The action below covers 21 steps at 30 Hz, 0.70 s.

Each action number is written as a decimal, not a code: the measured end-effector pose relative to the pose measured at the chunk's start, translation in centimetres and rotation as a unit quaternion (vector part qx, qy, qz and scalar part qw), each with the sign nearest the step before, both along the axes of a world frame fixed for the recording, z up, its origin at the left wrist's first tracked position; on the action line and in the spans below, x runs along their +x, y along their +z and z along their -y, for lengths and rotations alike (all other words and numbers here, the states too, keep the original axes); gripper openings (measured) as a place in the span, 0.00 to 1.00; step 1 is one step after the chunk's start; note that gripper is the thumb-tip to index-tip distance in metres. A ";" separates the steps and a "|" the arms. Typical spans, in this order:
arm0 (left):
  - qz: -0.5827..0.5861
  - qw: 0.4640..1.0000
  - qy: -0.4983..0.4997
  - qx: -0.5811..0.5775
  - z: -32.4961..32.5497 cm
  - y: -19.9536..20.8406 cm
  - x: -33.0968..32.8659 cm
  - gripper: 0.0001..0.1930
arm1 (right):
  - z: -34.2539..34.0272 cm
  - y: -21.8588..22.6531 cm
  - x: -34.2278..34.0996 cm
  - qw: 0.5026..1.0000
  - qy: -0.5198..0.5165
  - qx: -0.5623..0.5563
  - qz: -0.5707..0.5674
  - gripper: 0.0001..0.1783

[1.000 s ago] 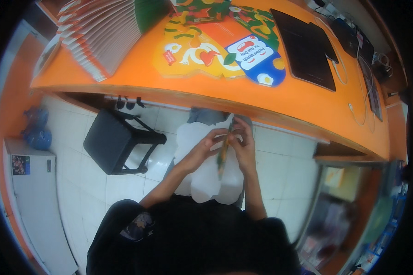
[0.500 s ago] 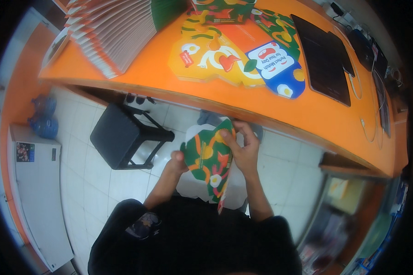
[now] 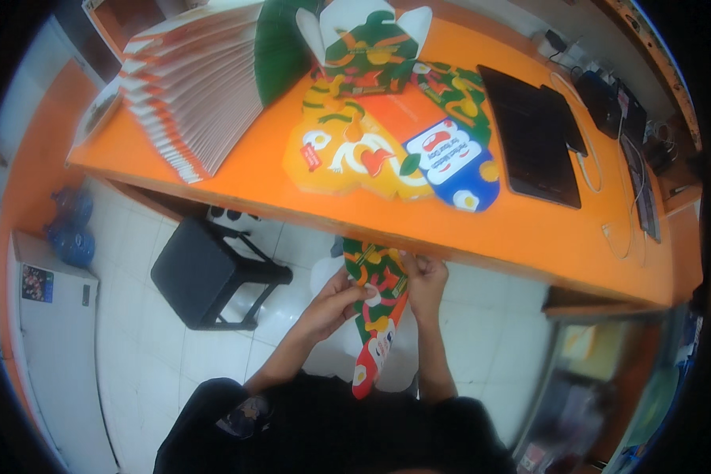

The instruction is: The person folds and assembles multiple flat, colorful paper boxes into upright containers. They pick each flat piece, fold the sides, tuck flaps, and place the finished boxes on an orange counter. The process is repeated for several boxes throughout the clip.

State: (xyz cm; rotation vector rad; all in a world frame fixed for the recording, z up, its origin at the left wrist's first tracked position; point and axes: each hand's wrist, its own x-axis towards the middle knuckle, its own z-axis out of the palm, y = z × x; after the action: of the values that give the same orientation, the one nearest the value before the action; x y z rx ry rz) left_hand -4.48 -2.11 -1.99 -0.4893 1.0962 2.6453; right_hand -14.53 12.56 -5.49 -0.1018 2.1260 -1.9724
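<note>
Between my hands, below the near edge of the table, is a folded cardboard box blank (image 3: pixel 385 280), green with a colourful food print. Its narrow lower end is red and white with a fried egg picture and points down toward my body. My left hand (image 3: pixel 330 306) grips its left side, thumb lying on the printed face. At the upper right edge, my right hand (image 3: pixel 426 286) pinches the card between thumb and fingers. The fingers behind the card are hidden, and the table edge covers or meets its top.
On the orange table (image 3: pixel 245 186) stand an open green printed box (image 3: pixel 371 59) and a fanned stack of card blanks (image 3: pixel 205 87). Flat yellow and blue printed pieces (image 3: pixel 324 158) lie nearby, with a black tablet (image 3: pixel 529 134) and cables at right. A black stool (image 3: pixel 205 276) stands at left.
My left hand has shifted from the blank's left edge onto its lower middle. The blank has turned, showing more of its red end. The view has tilted up, bringing the open box into sight.
</note>
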 end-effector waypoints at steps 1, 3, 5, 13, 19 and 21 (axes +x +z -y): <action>0.020 1.000 0.008 -0.010 0.0 -0.1 -0.1 0.26 | -0.2 -0.2 0.2 1.000 -0.012 -0.020 -0.003 0.12; 0.012 0.999 0.017 -0.033 -0.1 -0.6 -0.7 0.21 | -0.8 -0.4 0.5 0.998 0.001 -0.064 0.000 0.13; 0.044 0.998 0.040 -0.023 0.0 -1.0 -1.1 0.16 | -1.6 -0.3 0.7 0.992 0.035 -0.114 0.049 0.14; 0.094 0.995 0.023 -0.016 1.2 -1.2 -1.7 0.18 | -1.9 -0.3 1.7 0.993 0.102 -0.032 -0.047 0.18; 0.098 0.995 -0.004 -0.018 -0.1 -1.0 -1.0 0.18 | -2.0 0.3 1.4 0.983 0.138 0.025 -0.123 0.16; 0.105 0.994 -0.003 -0.013 -0.4 -1.1 -0.7 0.18 | -2.2 0.3 1.4 0.980 0.146 0.027 -0.136 0.15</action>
State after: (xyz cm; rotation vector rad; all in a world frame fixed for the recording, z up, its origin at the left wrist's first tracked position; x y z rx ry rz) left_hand -5.23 -1.71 -3.05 -0.7481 1.0658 2.5083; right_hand -13.14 14.73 -5.20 -0.6693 2.1702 -1.8110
